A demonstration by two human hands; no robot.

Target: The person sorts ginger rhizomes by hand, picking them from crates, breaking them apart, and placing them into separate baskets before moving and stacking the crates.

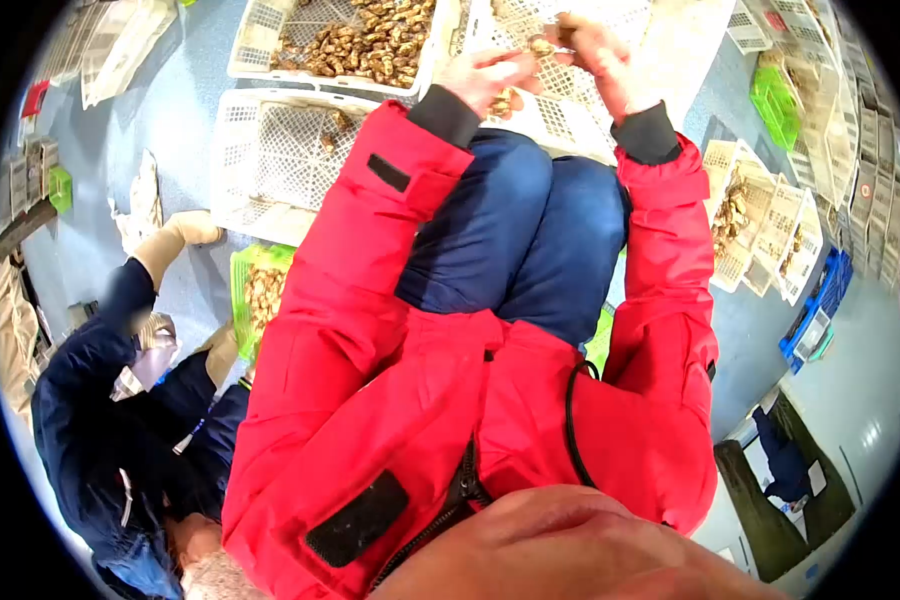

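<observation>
While the right hand [602, 68] grasps a small, lumpy brown piece [566, 37] above a white perforated plastic crate [562, 88], the left hand [490, 78] has fingertips at a rounded tan piece [541, 46]; cannot tell whether gripped. Left of that crate: glossy brown lumps [380, 45], heaped.

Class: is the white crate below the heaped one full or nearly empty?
Nearly empty where visible: the white crate shows bare mesh and few brown pieces.
</observation>
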